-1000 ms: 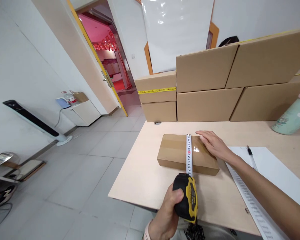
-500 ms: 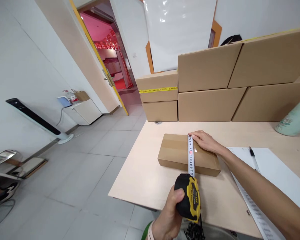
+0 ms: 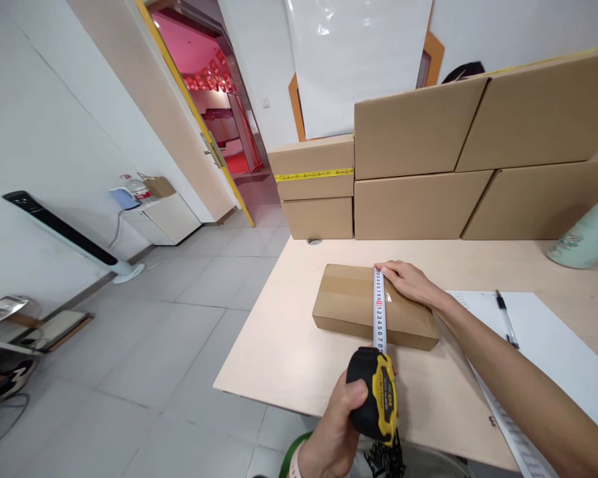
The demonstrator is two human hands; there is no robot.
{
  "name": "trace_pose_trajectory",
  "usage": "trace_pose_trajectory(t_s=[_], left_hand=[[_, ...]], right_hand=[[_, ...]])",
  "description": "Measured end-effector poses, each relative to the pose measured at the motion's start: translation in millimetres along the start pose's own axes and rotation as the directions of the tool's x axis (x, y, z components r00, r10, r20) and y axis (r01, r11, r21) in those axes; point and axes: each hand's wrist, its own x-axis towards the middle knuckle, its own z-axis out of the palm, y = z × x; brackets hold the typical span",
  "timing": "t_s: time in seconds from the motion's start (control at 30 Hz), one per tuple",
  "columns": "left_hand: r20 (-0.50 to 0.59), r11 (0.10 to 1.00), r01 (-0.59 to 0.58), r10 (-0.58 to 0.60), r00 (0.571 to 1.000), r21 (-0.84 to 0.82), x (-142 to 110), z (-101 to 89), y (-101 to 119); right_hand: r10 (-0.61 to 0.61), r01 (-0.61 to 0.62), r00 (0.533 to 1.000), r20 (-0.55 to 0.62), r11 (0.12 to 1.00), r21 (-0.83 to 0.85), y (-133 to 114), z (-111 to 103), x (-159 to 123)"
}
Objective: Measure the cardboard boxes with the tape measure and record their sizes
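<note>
A flat brown cardboard box (image 3: 349, 302) lies on the light wooden table. My left hand (image 3: 336, 421) is closed round the black and yellow case of a tape measure (image 3: 373, 395), held just in front of the box, over the table's near edge. Its white blade (image 3: 379, 312) runs out across the box's top, from the near side to the far edge. There my right hand (image 3: 408, 280) holds the blade's end against the box's far edge, fingers together and palm over the top. The blade's very tip is hidden by the fingers.
Larger cardboard boxes (image 3: 418, 206) are stacked along the table's back. On the right lie white paper sheets (image 3: 553, 345) with a pen (image 3: 505, 318) on them; a pale green bottle (image 3: 585, 229) stands behind. Tiled floor (image 3: 179, 352) stretches to the left, towards an open door (image 3: 194, 113).
The view has shifted very slightly. Both hands, the tape measure and the box keep nearly the same places relative to one another.
</note>
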Motion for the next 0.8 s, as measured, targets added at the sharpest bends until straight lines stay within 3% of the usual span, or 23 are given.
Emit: trace_pose_trajectory(t_s=[0.8], left_hand=[[0.015, 0.999, -0.032, 0.032, 0.999, -0.028, 4.5, -6.3, -7.5]], right_hand=[[0.033, -0.033, 0.999, 0.0, 0.998, 0.058, -2.6, -0.1, -0.6]])
